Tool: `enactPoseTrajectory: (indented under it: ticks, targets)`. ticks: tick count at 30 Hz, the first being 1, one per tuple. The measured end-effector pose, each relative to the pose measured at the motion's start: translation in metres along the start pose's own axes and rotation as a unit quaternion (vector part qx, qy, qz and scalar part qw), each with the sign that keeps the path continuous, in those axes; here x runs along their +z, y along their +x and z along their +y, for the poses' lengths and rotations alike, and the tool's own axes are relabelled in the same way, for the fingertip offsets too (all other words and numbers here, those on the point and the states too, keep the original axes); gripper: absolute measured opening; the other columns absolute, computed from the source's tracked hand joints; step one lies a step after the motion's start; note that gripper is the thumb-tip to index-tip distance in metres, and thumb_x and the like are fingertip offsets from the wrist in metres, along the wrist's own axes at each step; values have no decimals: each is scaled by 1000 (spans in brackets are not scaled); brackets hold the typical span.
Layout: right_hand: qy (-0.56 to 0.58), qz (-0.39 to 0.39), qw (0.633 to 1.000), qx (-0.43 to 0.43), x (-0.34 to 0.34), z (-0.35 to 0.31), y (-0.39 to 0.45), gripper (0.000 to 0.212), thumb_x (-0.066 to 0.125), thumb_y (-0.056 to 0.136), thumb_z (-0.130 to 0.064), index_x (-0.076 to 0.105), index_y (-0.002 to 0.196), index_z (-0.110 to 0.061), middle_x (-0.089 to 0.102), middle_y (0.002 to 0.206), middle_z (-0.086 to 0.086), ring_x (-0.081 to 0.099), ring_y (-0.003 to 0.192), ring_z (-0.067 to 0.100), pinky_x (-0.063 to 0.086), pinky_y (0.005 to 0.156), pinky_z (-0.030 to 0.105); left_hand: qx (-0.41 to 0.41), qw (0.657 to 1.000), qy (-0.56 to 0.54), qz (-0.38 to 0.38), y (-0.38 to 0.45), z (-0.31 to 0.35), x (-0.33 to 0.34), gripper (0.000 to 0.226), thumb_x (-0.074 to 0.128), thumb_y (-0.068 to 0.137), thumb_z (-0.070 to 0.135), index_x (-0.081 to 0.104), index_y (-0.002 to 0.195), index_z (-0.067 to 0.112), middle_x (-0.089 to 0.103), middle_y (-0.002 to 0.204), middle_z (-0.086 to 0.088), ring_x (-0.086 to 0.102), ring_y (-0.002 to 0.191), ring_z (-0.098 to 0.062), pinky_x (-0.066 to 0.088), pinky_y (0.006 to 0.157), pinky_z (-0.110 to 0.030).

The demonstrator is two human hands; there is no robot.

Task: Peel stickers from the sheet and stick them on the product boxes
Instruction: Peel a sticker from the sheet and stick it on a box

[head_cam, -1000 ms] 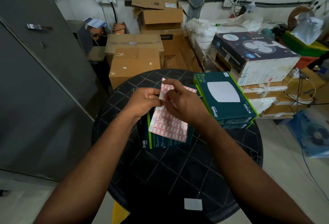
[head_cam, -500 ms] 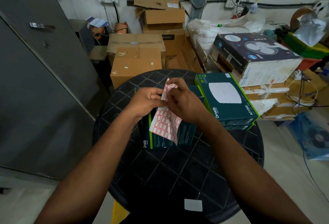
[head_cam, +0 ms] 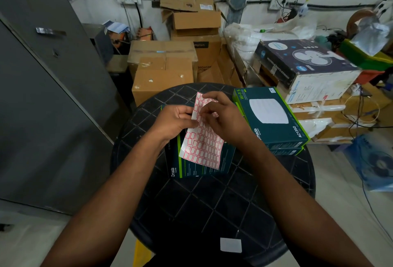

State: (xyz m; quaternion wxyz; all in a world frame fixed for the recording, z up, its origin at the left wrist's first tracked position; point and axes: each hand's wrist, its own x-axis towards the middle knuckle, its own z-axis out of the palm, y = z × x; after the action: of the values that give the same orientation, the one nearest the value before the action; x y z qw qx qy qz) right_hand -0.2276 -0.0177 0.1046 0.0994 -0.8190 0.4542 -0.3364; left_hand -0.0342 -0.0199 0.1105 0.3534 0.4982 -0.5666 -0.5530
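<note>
Nearest the camera, a small white rectangular label (head_cam: 231,245) lies alone on the round black plastic tabletop (head_cam: 212,207), well short of both hands. Further out, the left hand (head_cam: 176,121) pinches the left edge of the white paper sticker sheet with red-bordered labels (head_cam: 202,139), thumb on top and fingers curled beneath. The right hand (head_cam: 223,118) is curled over the sheet's upper part, its fingertips (head_cam: 205,113) pressed together on one label just beside the left thumb; whether a sticker has lifted free I cannot tell.

Compared with half a second ago, the sheet has opened out flatter and hangs lower under the hands, where it had been folded and bunched between them; the pinch sits at much the same upper spot. I judge the peel is only starting, so nothing is ready to stick yet.

Directly beneath the hands lies a dark teal cardboard product box with green edging (head_cam: 191,167), flat on the tabletop and partly covered by the sheet. To the right of the right hand, a stack of two matching teal product boxes (head_cam: 274,118) rests at the tabletop's edge.

Count: one sheet, three teal boxes, one loose label. Beyond the hands, brown cardboard cartons (head_cam: 163,75) are piled on the floor, perhaps six.
</note>
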Motion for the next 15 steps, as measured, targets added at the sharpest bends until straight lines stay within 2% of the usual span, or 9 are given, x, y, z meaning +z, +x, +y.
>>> enactPoseTrajectory:
  ticks: [5,10,13,15]
  targets:
    - [-46,-12,998,-51,2,-5,-2,10,73,89,-18,74,94,-9,48,144,9,70,90,20,61,69,34,6,1000,5,14,0,1,2,33,72,84,-7,73,115,4,79,98,-7,77,88,-15,52,66,-8]
    - [-134,-12,987,-90,5,-12,2,15,69,91,-16,71,84,-3,51,142,13,67,66,19,55,53,35,-3,1000,-8,16,-2,0,2,34,72,83,-8,72,116,2,79,99,-9,77,88,-19,55,67,-13]
    - [-211,0,968,-136,3,-19,1,17,74,88,-16,68,78,-4,64,123,16,67,75,17,51,47,27,-11,1000,-13,18,-3,0,2,34,72,84,-6,72,116,5,79,97,-9,77,87,-21,56,66,-16]
    - [-237,6,957,-164,2,-24,0,18,78,84,-16,69,75,-4,70,105,17,68,87,18,49,52,22,-14,1000,-11,15,-4,0,1,33,72,84,-6,73,115,6,79,96,-8,77,86,-21,56,65,-17]
